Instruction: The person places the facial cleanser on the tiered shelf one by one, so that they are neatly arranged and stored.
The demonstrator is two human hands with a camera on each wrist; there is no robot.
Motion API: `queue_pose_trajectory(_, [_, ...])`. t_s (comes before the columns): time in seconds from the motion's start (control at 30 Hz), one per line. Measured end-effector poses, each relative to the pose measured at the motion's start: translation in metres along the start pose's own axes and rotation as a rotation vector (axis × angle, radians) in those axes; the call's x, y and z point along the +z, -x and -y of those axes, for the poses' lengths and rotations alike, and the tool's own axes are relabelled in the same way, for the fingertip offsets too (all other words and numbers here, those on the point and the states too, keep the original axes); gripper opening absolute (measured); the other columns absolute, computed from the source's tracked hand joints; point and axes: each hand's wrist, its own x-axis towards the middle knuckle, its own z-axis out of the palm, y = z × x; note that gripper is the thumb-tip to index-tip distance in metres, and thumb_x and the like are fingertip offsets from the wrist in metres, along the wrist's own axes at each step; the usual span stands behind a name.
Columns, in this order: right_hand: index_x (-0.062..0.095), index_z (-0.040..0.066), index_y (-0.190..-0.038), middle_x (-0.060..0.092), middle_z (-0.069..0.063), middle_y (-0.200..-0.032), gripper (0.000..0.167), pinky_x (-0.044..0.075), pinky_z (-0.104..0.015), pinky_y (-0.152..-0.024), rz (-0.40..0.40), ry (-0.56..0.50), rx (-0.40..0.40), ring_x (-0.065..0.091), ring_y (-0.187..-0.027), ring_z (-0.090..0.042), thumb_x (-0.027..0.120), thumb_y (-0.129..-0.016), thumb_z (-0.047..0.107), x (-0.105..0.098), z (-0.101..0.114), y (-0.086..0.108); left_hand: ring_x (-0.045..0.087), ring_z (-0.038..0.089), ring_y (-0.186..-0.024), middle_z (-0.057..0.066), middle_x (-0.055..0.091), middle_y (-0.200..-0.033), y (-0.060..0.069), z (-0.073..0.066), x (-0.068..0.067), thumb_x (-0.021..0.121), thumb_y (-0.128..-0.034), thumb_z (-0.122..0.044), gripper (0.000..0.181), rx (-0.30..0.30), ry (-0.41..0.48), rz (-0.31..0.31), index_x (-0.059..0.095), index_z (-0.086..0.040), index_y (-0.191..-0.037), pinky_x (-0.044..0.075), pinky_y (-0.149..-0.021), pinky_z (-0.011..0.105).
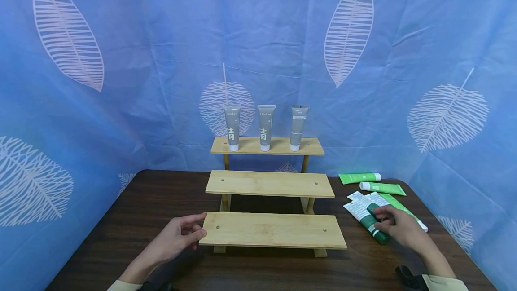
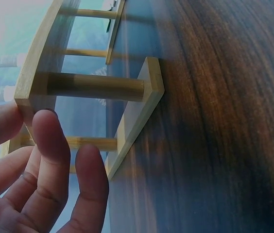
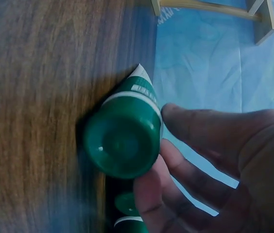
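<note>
A three-tier wooden rack (image 1: 272, 230) stands mid-table, its top tier bearing three upright grey tubes, one of them the middle tube (image 1: 265, 125). My left hand (image 1: 173, 239) holds the left end of the lowest board; in the left wrist view the fingers (image 2: 52, 141) lie at the corner of the board (image 2: 35, 63). On the right, my right hand (image 1: 400, 228) is at dark green and white tubes (image 1: 365, 219) lying on the table. In the right wrist view its thumb and fingers (image 3: 176, 126) pinch a green-capped tube (image 3: 122, 136), with another green cap (image 3: 127, 204) below it.
Behind the right hand lie light green tubes, one at the back (image 1: 359, 178) and another nearer (image 1: 383, 187). A further light green one lies partly behind the right hand. The dark wooden table (image 1: 161, 196) meets a blue cloth (image 1: 169, 80) with white leaf prints.
</note>
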Motion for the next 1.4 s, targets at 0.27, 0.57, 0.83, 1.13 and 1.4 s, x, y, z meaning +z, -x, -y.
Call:
queue_pose_trajectory(0.27, [0.054, -0.010, -0.132, 0.068, -0.018, -0.109, 0.049, 0.055, -0.039, -0.069, 0.084, -0.058, 0.076, 0.068, -0.092, -0.028, 0.070, -0.098, 0.021, 0.005, 0.000, -0.002, 0.061, 0.021, -0.066, 0.007, 0.066, -0.085, 0.000, 0.000, -0.001, 0.069, -0.0987, -0.017, 0.063, 0.013, -0.004, 0.007, 0.043, 0.014, -0.147, 0.053, -0.069, 0.030])
queue_pose_trajectory(0.57, [0.049, -0.009, -0.139, 0.069, -0.016, -0.107, 0.062, 0.057, -0.041, -0.066, 0.138, -0.129, 0.134, 0.068, -0.089, -0.024, 0.071, -0.097, 0.030, 0.010, 0.001, -0.001, 0.061, 0.023, -0.068, 0.007, 0.066, -0.085, 0.001, 0.000, 0.000, 0.070, -0.0980, -0.017, 0.063, 0.001, -0.001, -0.002, 0.044, 0.013, -0.147, 0.054, -0.068, 0.032])
queue_pose_trajectory(0.83, [0.046, -0.008, -0.142, 0.067, -0.016, -0.107, 0.066, 0.057, -0.040, -0.066, 0.140, -0.114, 0.127, 0.067, -0.090, -0.024, 0.072, -0.096, 0.033, 0.011, 0.007, 0.001, 0.061, 0.023, -0.068, 0.007, 0.066, -0.085, 0.001, -0.001, 0.000, 0.069, -0.0983, -0.018, 0.063, 0.004, -0.003, 0.001, 0.043, 0.013, -0.147, 0.053, -0.068, 0.031])
queue_pose_trajectory(1.13, [0.043, -0.006, -0.145, 0.068, -0.018, -0.112, 0.063, 0.055, -0.040, -0.070, 0.124, -0.077, 0.058, 0.068, -0.096, -0.028, 0.067, -0.100, 0.030, 0.007, 0.009, 0.003, 0.061, 0.023, -0.067, 0.006, 0.066, -0.084, 0.001, -0.001, 0.001, 0.069, -0.0980, -0.016, 0.063, -0.005, -0.009, -0.003, 0.044, 0.013, -0.147, 0.053, -0.069, 0.032])
queue_pose_trajectory(1.4, [0.033, -0.002, -0.153, 0.063, -0.030, -0.125, 0.073, 0.053, -0.038, -0.069, 0.027, -0.082, 0.002, 0.069, -0.097, -0.027, 0.066, -0.101, 0.037, -0.002, 0.025, 0.008, 0.060, 0.020, -0.067, 0.007, 0.064, -0.084, 0.000, 0.002, 0.000, 0.067, -0.1001, -0.018, 0.065, 0.000, 0.027, 0.018, 0.039, 0.014, -0.149, 0.054, -0.067, 0.033])
